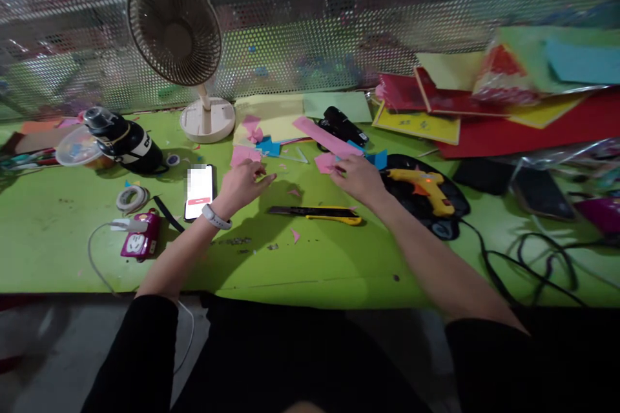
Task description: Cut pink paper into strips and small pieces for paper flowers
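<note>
My left hand (pixel 245 186) is over the green table, its fingers apart, beside a pink paper piece (pixel 245 155); nothing shows in it. My right hand (pixel 357 175) reaches to the pink and blue paper at the right, fingertips at a small pink piece (pixel 324 162); whether they grip it is unclear. A long pink strip (pixel 325 137) lies just beyond that hand. Between my forearms rests a yellow and black utility knife (pixel 317 213), with pink scraps (pixel 295 236) around it.
Behind stands a fan (pixel 207 121). At the left are a black bottle (pixel 128 143), a phone (pixel 199 192), tape (pixel 132 198) and a purple socket block (pixel 141 237). A yellow glue gun (pixel 429 186), cables (pixel 504 264) and stacked coloured sheets (pixel 537 122) lie at the right.
</note>
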`<state>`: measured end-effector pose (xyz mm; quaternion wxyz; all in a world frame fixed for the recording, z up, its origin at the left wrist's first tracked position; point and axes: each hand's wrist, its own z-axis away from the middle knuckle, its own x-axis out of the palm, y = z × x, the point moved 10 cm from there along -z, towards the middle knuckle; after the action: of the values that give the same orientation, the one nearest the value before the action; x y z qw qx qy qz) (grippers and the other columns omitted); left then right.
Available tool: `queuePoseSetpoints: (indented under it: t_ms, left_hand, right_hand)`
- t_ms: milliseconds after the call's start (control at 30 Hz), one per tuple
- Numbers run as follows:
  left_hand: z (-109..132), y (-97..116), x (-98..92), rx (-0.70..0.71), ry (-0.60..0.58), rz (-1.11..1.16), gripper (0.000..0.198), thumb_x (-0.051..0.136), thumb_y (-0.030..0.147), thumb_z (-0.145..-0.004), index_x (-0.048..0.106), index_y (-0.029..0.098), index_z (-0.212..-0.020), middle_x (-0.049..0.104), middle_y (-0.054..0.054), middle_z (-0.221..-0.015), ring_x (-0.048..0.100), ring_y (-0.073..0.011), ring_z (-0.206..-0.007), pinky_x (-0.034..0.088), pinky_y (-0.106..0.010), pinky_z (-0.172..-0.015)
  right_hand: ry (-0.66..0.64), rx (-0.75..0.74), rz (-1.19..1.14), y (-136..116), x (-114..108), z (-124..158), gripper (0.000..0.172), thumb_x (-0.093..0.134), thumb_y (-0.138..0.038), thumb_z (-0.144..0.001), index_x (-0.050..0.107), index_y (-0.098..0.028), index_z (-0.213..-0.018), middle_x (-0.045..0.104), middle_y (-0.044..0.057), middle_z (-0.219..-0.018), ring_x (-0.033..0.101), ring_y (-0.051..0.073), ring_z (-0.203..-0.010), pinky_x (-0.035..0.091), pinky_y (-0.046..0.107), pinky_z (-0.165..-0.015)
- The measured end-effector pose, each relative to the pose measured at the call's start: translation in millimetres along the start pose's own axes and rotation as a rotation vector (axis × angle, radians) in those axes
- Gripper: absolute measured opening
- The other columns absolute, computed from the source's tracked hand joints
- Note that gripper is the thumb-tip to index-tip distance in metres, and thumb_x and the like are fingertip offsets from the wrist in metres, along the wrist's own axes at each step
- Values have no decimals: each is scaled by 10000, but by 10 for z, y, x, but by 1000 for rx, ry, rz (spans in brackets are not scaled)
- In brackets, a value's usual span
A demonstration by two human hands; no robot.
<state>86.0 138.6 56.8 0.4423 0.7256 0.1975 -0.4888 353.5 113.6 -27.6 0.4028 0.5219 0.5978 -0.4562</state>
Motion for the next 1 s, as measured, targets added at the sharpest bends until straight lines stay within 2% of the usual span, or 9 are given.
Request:
queuePoseSetpoints:
  t_ms: [133, 300, 467, 633, 1000]
  left_hand:
    - [27, 57, 151, 13, -36, 36, 340, 616, 457, -975, 705, 135, -913, 738, -108, -961, 654, -166, -735, 462, -279, -620]
    - [45, 100, 270, 37, -52, 41, 267, 635, 399, -963, 715, 151, -905, 746, -105, -930, 654, -173, -739, 468, -286, -608]
    - [101, 189, 365, 63, -85, 65, 202, 606, 295, -972, 727, 148, -906, 746, -102, -927, 651, -161, -735, 486, -288, -640]
    - [131, 238, 434, 103, -74, 40, 219, 609, 323, -971, 728, 158, -890, 748, -92, -902, 642, -164, -727, 467, -280, -617]
    - [133, 208, 571, 102, -99, 15, 223, 603, 303, -974, 733, 157, -869, 742, -85, -878, 627, -161, -690, 440, -281, -593]
  right_hand:
    - [6, 18, 17, -32, -18, 19, 319, 459, -237, -961, 756, -127, -999, 713, 177, -1079, 636, 302, -1039, 497, 413, -943]
    - [7, 11, -4, -29, -8, 9, 307, 512, -329, -976, 746, -139, -1029, 695, 176, -1162, 620, 313, -1078, 504, 403, -930]
    - [3, 27, -2, 44, 43, -29, 296, 603, -380, -914, 741, -151, -1040, 683, 173, -1182, 609, 314, -1085, 492, 403, -948]
    - [24, 48, -11, 57, 36, -32, 331, 628, -395, -868, 748, -143, -1047, 691, 173, -1122, 628, 323, -1037, 519, 422, -915]
    - [8, 78, -37, 32, -10, -19, 349, 612, -393, -862, 757, -138, -1051, 690, 197, -1173, 620, 343, -1098, 513, 440, -940]
